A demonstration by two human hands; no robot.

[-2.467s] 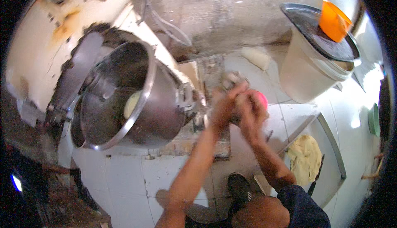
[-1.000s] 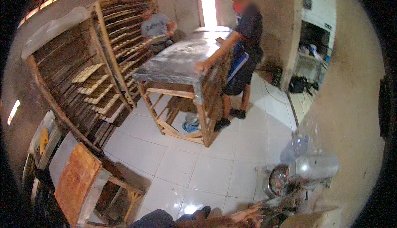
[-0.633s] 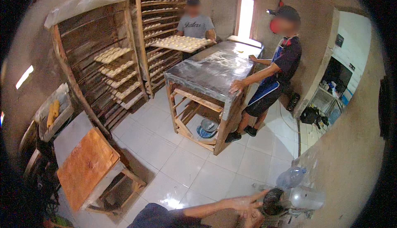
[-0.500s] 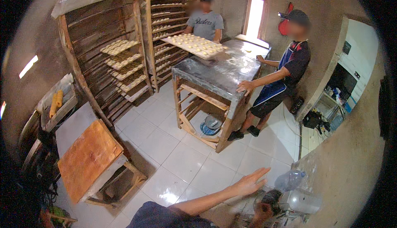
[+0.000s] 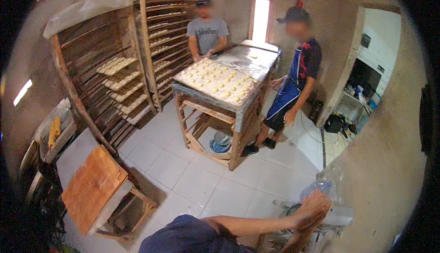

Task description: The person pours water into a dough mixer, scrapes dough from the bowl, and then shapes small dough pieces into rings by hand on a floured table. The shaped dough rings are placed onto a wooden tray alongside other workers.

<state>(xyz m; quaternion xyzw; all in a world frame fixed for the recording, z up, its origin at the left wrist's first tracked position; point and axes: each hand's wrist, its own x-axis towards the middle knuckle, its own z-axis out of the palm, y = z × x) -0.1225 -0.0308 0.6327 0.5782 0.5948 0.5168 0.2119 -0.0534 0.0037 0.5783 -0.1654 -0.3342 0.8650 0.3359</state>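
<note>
My left hand (image 5: 310,205) and my right hand (image 5: 312,221) are together at the lower right, fingers closed and overlapping; whatever they might hold is hidden. Just behind them are a blue-tinted clear plastic bottle (image 5: 321,185) and a steel machine (image 5: 343,214), partly covered by my hands and arms. Farther back, a tray of pale dough balls (image 5: 211,79) lies on a metal-topped wooden work table (image 5: 253,60). A co-worker in a grey shirt (image 5: 207,30) has hands at its far edge. Another in a blue apron (image 5: 291,92) stands at the table's right side, arms lowered.
Two wooden racks with dough trays (image 5: 149,46) line the left wall. An orange-brown board (image 5: 94,186) lies on a low stand at front left, beside a crate with yellow items (image 5: 55,131). A doorway (image 5: 373,33) opens at right; a bowl (image 5: 222,138) rests under the table.
The view has swung up from a steel pot to the room. The grey-shirted worker's raised tray now rests on the table. The aproned worker's hands left the tabletop. My separated hands came together.
</note>
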